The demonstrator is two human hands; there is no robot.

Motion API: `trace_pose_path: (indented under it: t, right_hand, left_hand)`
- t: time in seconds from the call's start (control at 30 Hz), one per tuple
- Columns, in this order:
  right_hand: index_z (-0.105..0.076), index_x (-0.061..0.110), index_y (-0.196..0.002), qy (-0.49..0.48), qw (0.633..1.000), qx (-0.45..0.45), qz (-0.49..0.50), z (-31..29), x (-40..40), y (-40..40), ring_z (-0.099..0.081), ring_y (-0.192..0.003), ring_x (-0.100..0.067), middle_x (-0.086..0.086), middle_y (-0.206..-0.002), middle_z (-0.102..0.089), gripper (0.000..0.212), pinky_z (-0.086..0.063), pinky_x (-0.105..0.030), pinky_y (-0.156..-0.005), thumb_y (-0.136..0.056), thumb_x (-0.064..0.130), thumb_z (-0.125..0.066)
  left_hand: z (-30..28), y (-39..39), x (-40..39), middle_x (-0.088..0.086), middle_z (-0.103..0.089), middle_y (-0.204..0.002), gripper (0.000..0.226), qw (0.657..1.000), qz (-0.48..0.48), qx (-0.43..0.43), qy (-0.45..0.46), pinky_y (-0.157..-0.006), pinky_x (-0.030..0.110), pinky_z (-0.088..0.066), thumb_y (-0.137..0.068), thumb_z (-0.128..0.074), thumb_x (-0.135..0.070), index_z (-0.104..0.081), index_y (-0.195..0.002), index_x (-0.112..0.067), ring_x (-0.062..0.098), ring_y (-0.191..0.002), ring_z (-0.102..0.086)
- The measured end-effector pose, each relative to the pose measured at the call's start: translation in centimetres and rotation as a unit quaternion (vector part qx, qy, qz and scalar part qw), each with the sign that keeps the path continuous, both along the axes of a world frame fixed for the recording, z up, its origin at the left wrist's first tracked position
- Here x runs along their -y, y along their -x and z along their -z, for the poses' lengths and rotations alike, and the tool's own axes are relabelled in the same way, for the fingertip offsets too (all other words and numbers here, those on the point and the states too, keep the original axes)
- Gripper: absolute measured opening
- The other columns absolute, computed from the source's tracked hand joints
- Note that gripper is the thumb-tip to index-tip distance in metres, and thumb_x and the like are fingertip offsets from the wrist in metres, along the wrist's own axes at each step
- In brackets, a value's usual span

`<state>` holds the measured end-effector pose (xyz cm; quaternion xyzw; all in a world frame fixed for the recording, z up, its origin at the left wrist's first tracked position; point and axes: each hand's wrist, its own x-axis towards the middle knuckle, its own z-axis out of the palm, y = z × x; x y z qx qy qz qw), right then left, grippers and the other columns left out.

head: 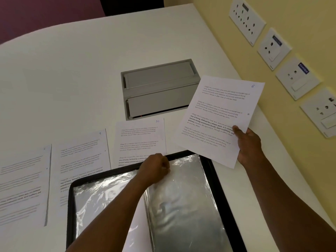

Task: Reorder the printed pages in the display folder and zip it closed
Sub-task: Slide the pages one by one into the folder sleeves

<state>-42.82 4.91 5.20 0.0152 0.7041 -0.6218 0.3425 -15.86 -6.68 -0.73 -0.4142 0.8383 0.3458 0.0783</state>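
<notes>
Open at the table's (72, 70) near edge, the black display folder (209, 171) shows clear sleeves. Left hand (156, 168) pinches a sleeve's (181, 193) top edge; right hand (249, 144) grips the page marked 6 (220, 113) above the folder's far right corner.

One wide-angle camera on the person's head is looking forward and steeply down at the white tabletop (76, 73), sitting close above both forearms, with the wall (209, 24) slanting along the right.
</notes>
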Motion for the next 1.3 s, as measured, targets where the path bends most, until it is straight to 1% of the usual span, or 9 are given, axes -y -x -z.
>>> trace_pose_path:
  t: [0.1, 0.23, 0.4, 0.57, 0.67, 0.8, 1.03, 1.2, 1.3]
  right_hand:
    - [-0.067, 0.021, -0.099, 0.027, 0.999, 0.023, -0.012, 0.2, 1.0, -0.6, -0.067, -0.090, -0.020, -0.002, -0.100, -0.070, 0.009, -0.056, -0.038, -0.077, -0.093, 0.016, -0.064]
    - [-0.065, 0.017, -0.104, 0.071, 0.996, 0.049, -0.028, 0.2, 3.9, -1.5, -0.068, -0.094, -0.020, -0.004, -0.106, -0.070, 0.015, -0.056, -0.037, -0.081, -0.092, 0.009, -0.064]
    - [-0.066, 0.015, -0.102, 0.119, 0.987, 0.101, -0.046, 0.5, 8.5, -3.3, -0.067, -0.090, -0.020, -0.006, -0.103, -0.070, 0.016, -0.057, -0.038, -0.080, -0.091, 0.004, -0.065]
    - [-0.065, 0.015, -0.099, 0.141, 0.975, 0.144, -0.096, 1.3, 11.8, -5.8, -0.065, -0.086, -0.020, -0.006, -0.098, -0.069, 0.016, -0.054, -0.039, -0.082, -0.091, 0.002, -0.062]
    - [-0.065, 0.014, -0.101, 0.132, 0.970, 0.160, -0.124, 2.5, 12.6, -7.0, -0.065, -0.089, -0.022, -0.007, -0.101, -0.068, 0.017, -0.053, -0.042, -0.087, -0.091, 0.001, -0.062]
    - [-0.064, 0.013, -0.101, 0.108, 0.967, 0.170, -0.158, 4.0, 12.5, -7.9, -0.065, -0.092, -0.023, -0.008, -0.104, -0.068, 0.017, -0.053, -0.042, -0.087, -0.091, 0.000, -0.061]
    - [-0.063, 0.010, -0.115, 0.046, 0.966, 0.157, -0.199, 6.2, 10.8, -7.4, -0.065, -0.100, -0.026, -0.011, -0.113, -0.068, 0.026, -0.053, -0.046, -0.091, -0.090, 0.004, -0.064]
    - [-0.062, 0.008, -0.120, 0.024, 0.962, 0.124, -0.241, 6.6, 9.9, -5.4, -0.066, -0.100, -0.026, -0.011, -0.115, -0.068, 0.031, -0.053, -0.044, -0.092, -0.089, 0.002, -0.065]
    - [-0.061, 0.011, -0.122, 0.003, 0.951, 0.121, -0.285, 6.4, 9.6, -3.9, -0.066, -0.099, -0.025, -0.011, -0.115, -0.068, 0.034, -0.055, -0.043, -0.084, -0.089, 0.006, -0.067]
  left_hand:
    - [-0.2, -0.5, -0.2, -0.005, -0.072, -0.087, 0.005, 1.000, 0.003, -0.001, 0.002, -0.078, 0.034, -0.055, -0.083, -0.068, -0.024, -0.070, -0.086, -0.027, 0.013, -0.083, -0.066]
    - [-0.7, -0.6, -0.5, -0.007, -0.071, -0.097, 0.009, 0.999, 0.025, -0.006, 0.039, -0.083, 0.033, -0.053, -0.089, -0.062, -0.028, -0.068, -0.095, -0.028, 0.013, -0.092, -0.065]
    - [-1.2, -0.7, -1.1, -0.008, -0.070, -0.097, 0.017, 0.994, 0.014, 0.008, 0.108, -0.071, 0.029, -0.051, -0.095, -0.052, -0.032, -0.063, -0.108, -0.028, 0.016, -0.087, -0.064]
    - [-1.0, -0.9, -1.5, -0.001, -0.069, -0.093, 0.013, 0.999, 0.009, -0.027, 0.040, -0.073, 0.036, -0.053, -0.096, -0.049, -0.031, -0.053, -0.105, -0.022, 0.019, -0.087, -0.065]
    - [-0.7, -0.9, -1.7, -0.001, -0.069, -0.093, 0.010, 0.998, 0.007, -0.056, 0.011, -0.076, 0.039, -0.054, -0.094, -0.051, -0.030, -0.052, -0.101, -0.023, 0.018, -0.090, -0.066]
    - [-0.4, -0.7, -2.0, -0.012, -0.068, -0.090, 0.005, 0.996, -0.021, -0.086, 0.031, -0.075, 0.030, -0.054, -0.090, -0.060, -0.024, -0.063, -0.094, -0.026, 0.009, -0.085, -0.064]
    - [-0.2, -0.9, -2.0, -0.007, -0.070, -0.082, 0.008, 0.990, -0.087, -0.102, 0.038, -0.071, 0.032, -0.056, -0.089, -0.066, -0.024, -0.066, -0.096, -0.021, 0.007, -0.074, -0.065]
    - [0.0, -1.3, -1.6, -0.011, -0.067, -0.081, 0.021, 0.993, -0.088, -0.078, 0.010, -0.070, 0.027, -0.054, -0.086, -0.067, -0.034, -0.060, -0.105, -0.027, 0.004, -0.076, -0.065]
    - [0.0, -1.8, -1.3, -0.015, -0.062, -0.079, 0.026, 0.997, -0.065, -0.047, 0.011, -0.071, 0.027, -0.051, -0.084, -0.069, -0.036, -0.059, -0.107, -0.027, 0.007, -0.079, -0.063]
